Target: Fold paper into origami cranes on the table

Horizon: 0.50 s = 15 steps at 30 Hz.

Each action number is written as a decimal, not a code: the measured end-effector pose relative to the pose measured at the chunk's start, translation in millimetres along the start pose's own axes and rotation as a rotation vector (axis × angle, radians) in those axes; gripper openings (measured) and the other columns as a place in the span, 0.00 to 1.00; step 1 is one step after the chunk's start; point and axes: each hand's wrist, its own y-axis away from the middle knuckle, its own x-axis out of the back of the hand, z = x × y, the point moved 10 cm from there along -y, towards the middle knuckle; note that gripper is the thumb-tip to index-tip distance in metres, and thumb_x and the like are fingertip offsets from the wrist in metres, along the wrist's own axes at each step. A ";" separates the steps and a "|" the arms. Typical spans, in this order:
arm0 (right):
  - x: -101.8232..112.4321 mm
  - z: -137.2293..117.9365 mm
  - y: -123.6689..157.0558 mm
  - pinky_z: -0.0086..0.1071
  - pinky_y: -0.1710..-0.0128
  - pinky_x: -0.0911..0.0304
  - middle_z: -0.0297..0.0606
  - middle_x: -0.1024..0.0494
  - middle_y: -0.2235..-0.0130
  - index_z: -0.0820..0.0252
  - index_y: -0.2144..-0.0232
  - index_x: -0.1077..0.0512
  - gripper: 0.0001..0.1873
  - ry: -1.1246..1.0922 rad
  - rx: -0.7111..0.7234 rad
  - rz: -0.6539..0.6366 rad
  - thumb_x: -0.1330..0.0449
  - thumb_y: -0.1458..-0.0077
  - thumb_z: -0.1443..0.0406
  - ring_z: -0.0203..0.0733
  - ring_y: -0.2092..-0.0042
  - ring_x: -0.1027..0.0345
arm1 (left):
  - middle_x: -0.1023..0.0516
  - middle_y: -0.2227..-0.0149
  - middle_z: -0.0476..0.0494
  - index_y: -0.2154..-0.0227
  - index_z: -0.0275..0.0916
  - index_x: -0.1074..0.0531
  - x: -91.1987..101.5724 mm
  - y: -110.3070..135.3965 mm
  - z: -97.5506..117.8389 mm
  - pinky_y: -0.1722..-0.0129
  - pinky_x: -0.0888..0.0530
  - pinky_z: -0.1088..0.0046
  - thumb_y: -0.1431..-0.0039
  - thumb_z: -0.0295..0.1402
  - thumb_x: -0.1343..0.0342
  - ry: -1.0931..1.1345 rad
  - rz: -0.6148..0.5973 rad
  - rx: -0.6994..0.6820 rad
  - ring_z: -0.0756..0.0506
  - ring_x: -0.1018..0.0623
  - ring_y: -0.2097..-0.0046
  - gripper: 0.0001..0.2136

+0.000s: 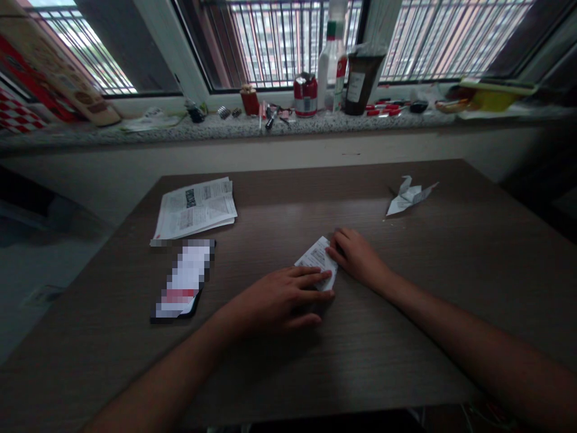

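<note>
A small folded piece of printed paper [315, 255] lies flat on the table, white with dark text. My left hand [288, 294] rests over its near side, fingers stretched out and apart, with fingertips pressing on the paper. At the paper's right corner, my right hand [356, 252] is closed, its fingers curled and its thumb at the edge. Part of the paper is hidden under the left fingers. Farther back on the right sits a folded paper crane [408, 197].
Printed sheets [196, 210] lie at the back left of the brown table [383, 361], with a phone [184, 279] in front of them. On the windowsill [216, 129] stand a red can [305, 95], a clear bottle [331, 66], a dark cup [360, 81] and a yellow container [493, 96].
</note>
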 end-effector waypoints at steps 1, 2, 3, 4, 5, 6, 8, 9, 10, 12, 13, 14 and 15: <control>-0.4 0.3 -0.1 0.39 0.59 0.38 0.41 0.27 0.62 0.57 0.66 0.33 0.06 -0.003 0.001 -0.002 0.41 0.33 0.66 0.48 0.59 0.34 | 0.41 0.27 0.45 0.36 0.51 0.30 0.7 0.7 0.1 0.33 0.33 0.54 0.29 0.44 0.43 0.013 -0.010 -0.005 0.36 0.37 0.29 0.21; -1.0 0.8 -0.1 0.39 0.59 0.38 0.41 0.27 0.62 0.57 0.66 0.33 0.06 -0.005 0.002 -0.005 0.40 0.34 0.66 0.48 0.59 0.34 | 0.42 0.27 0.46 0.37 0.52 0.28 1.1 1.3 0.2 0.33 0.33 0.54 0.29 0.44 0.44 0.025 -0.022 -0.009 0.36 0.37 0.29 0.20; -1.6 1.5 -0.2 0.39 0.59 0.38 0.41 0.27 0.62 0.57 0.66 0.33 0.06 -0.004 0.001 -0.007 0.40 0.34 0.65 0.48 0.59 0.34 | 0.42 0.27 0.46 0.38 0.52 0.27 1.4 1.8 0.3 0.33 0.34 0.54 0.28 0.45 0.44 0.034 -0.033 -0.013 0.36 0.38 0.29 0.18; -2.3 2.2 -0.2 0.39 0.59 0.38 0.41 0.27 0.62 0.57 0.66 0.32 0.06 -0.003 0.001 -0.010 0.40 0.34 0.65 0.48 0.59 0.34 | 0.43 0.27 0.47 0.40 0.53 0.26 1.6 2.0 0.4 0.33 0.34 0.54 0.28 0.45 0.45 0.042 -0.042 -0.015 0.36 0.38 0.29 0.17; -2.7 2.7 -0.2 0.39 0.59 0.38 0.41 0.27 0.62 0.57 0.65 0.32 0.06 -0.001 0.002 -0.011 0.40 0.34 0.65 0.48 0.59 0.34 | 0.43 0.27 0.47 0.40 0.53 0.26 1.6 1.9 0.5 0.33 0.35 0.54 0.28 0.45 0.46 0.048 -0.048 -0.016 0.36 0.39 0.28 0.17; -2.9 3.0 -0.2 0.39 0.59 0.39 0.41 0.27 0.62 0.57 0.65 0.32 0.06 0.000 0.001 -0.011 0.40 0.34 0.65 0.48 0.59 0.34 | 0.42 0.27 0.47 0.40 0.52 0.26 1.5 1.4 0.2 0.33 0.35 0.54 0.27 0.45 0.46 0.054 -0.049 -0.013 0.36 0.39 0.28 0.17; -2.5 3.1 -0.1 0.39 0.59 0.39 0.41 0.27 0.61 0.57 0.65 0.32 0.05 0.000 0.000 -0.008 0.41 0.33 0.65 0.48 0.59 0.34 | 0.39 0.28 0.45 0.36 0.51 0.30 1.6 -0.7 -1.8 0.32 0.35 0.56 0.26 0.44 0.48 0.067 -0.031 0.012 0.38 0.38 0.29 0.19; -2.1 2.7 -0.1 0.39 0.58 0.39 0.41 0.27 0.61 0.57 0.65 0.32 0.05 -0.002 0.000 -0.008 0.41 0.33 0.65 0.48 0.59 0.34 | 0.38 0.29 0.44 0.34 0.50 0.34 1.6 -1.9 -3.5 0.32 0.36 0.58 0.26 0.44 0.48 0.069 -0.015 0.032 0.39 0.37 0.30 0.21; -1.5 2.0 -0.2 0.39 0.58 0.39 0.41 0.27 0.61 0.57 0.65 0.32 0.05 -0.004 0.000 -0.007 0.41 0.33 0.65 0.48 0.59 0.34 | 0.36 0.29 0.43 0.31 0.49 0.37 1.2 -3.1 -5.2 0.32 0.36 0.59 0.25 0.44 0.49 0.063 0.002 0.052 0.40 0.35 0.30 0.23; -0.6 0.7 -0.2 0.40 0.58 0.39 0.41 0.27 0.61 0.57 0.65 0.32 0.06 -0.004 0.001 -0.009 0.41 0.33 0.65 0.49 0.59 0.34 | 0.35 0.30 0.43 0.29 0.48 0.42 -0.7 -4.9 -7.4 0.33 0.36 0.59 0.25 0.45 0.50 0.028 0.028 0.081 0.39 0.33 0.32 0.26; -0.1 0.0 -0.3 0.40 0.58 0.39 0.41 0.27 0.61 0.57 0.65 0.32 0.06 -0.003 0.002 -0.009 0.41 0.33 0.65 0.49 0.59 0.34 | 0.35 0.30 0.42 0.29 0.47 0.42 -2.4 -5.5 -7.5 0.33 0.36 0.58 0.25 0.45 0.50 0.004 0.032 0.084 0.39 0.33 0.32 0.26; 0.3 -0.5 -0.3 0.40 0.58 0.39 0.41 0.27 0.62 0.56 0.65 0.32 0.06 0.000 0.004 -0.008 0.41 0.33 0.65 0.49 0.59 0.34 | 0.35 0.30 0.42 0.29 0.47 0.41 -4.0 -5.9 -7.2 0.33 0.36 0.57 0.25 0.46 0.50 -0.018 0.036 0.082 0.38 0.33 0.32 0.26; 0.7 -0.8 -0.3 0.39 0.58 0.39 0.41 0.27 0.62 0.56 0.65 0.32 0.06 0.004 0.006 -0.007 0.41 0.33 0.65 0.49 0.59 0.34 | 0.36 0.30 0.42 0.30 0.46 0.40 -5.3 -6.1 -6.9 0.33 0.36 0.56 0.25 0.46 0.50 -0.035 0.039 0.078 0.37 0.33 0.32 0.26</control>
